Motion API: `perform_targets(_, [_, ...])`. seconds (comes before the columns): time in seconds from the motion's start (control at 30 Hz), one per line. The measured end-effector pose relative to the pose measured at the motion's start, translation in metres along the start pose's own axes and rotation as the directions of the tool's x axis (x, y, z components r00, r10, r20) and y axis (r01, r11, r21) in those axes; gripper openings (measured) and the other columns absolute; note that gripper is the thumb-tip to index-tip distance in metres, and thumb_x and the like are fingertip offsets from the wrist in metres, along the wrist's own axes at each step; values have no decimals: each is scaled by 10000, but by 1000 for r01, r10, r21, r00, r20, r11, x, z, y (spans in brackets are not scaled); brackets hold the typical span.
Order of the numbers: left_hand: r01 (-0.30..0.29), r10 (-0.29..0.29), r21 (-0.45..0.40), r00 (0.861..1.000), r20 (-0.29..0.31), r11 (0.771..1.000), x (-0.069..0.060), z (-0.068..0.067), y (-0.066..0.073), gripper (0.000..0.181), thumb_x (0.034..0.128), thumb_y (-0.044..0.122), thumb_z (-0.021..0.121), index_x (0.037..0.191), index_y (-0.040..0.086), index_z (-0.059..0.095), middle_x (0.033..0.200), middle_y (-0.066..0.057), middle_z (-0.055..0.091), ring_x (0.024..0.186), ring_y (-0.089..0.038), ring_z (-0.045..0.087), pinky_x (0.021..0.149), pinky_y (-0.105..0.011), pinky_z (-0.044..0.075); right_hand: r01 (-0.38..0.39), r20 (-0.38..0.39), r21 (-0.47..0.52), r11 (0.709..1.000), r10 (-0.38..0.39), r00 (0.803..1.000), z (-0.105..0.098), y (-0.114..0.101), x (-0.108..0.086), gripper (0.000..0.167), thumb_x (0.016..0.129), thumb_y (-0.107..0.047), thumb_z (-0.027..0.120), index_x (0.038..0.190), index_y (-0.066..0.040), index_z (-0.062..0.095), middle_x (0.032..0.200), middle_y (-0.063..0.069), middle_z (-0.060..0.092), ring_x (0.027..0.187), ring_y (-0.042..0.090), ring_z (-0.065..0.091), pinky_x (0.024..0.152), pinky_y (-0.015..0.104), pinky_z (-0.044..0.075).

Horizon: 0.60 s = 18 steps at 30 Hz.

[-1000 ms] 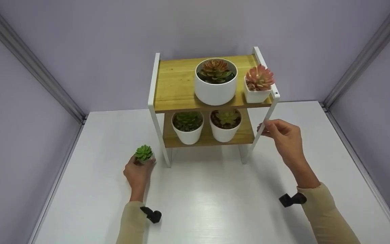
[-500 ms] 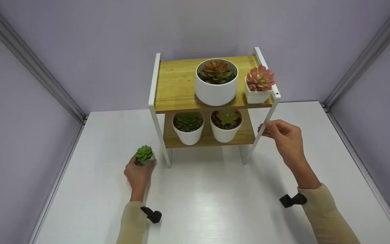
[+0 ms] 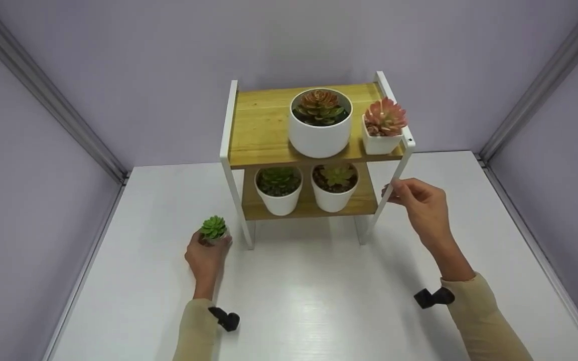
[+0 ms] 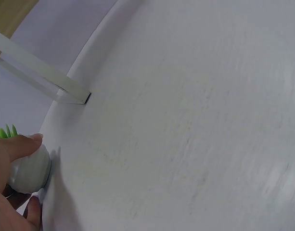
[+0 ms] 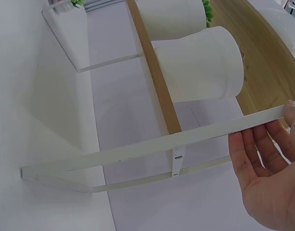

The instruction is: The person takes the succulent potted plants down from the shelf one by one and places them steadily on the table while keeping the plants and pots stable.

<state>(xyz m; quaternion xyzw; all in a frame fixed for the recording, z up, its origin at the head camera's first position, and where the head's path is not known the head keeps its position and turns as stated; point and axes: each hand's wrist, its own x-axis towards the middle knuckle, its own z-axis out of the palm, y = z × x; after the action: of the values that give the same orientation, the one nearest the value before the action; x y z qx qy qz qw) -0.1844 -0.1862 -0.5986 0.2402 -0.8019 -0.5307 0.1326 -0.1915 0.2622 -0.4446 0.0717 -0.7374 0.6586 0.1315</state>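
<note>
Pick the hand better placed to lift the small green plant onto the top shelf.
Likely the left hand: it grips the small green plant, just left of the rack, nearer the top shelf's bare end. The right hand holds the rack's right post, on the far side from the plant.

Head view: high, well back, facing forward and down; takes in whole two-tier wooden shelf with white frame (image 3: 256,130), white bench (image 3: 294,306). Left wrist: low, close, tilted across bench; shares round white pot with green succulent (image 4: 31,173) with head. Right wrist: near, rolled sideways at shelf's side; shares two tapered white pots (image 5: 200,67) with head.
</note>
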Motion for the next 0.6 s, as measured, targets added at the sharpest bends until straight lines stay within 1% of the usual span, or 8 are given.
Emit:
perform_targets(0.1, [5,-5,-2,1000,6,1000,0,1,0,732,860,200,867,1475,-29,542,1422,-280,622,1327,-424,606,1093,-542,531,1,-2,7,1000,-1,1000,0,0,0,266,1054,-156,651,1095,87,752,960,23,789,920,131,776,894,286,640])
perform_targets(0.3, [14,-14,-9,1000,21,1000,-1,-2,-3,749,869,223,866,1485,-34,527,1444,-287,606,1349,-429,592,1107,-547,524,-4,-1,2,1000,4,1000,0,0,-1,289,1052,-171,656,1103,100,743,963,25,792,920,124,776,893,278,640])
perform_targets(0.47, [14,-13,-13,999,38,1000,-3,-6,-3,809,866,237,867,1513,-55,478,1497,-297,542,1376,-438,538,1119,-564,499,-2,-2,26,1000,2,1000,1,1,0,263,1046,-153,663,1091,91,752,962,38,794,921,141,783,896,291,641])
perform_targets(0.6, [19,-19,-4,999,45,1000,-4,-10,-1,864,861,236,869,1532,-89,435,1509,-321,502,1374,-459,513,1116,-580,484,-1,-6,27,1000,1,1000,1,1,0,277,1046,-156,664,1099,103,745,956,9,795,921,137,785,895,289,641])
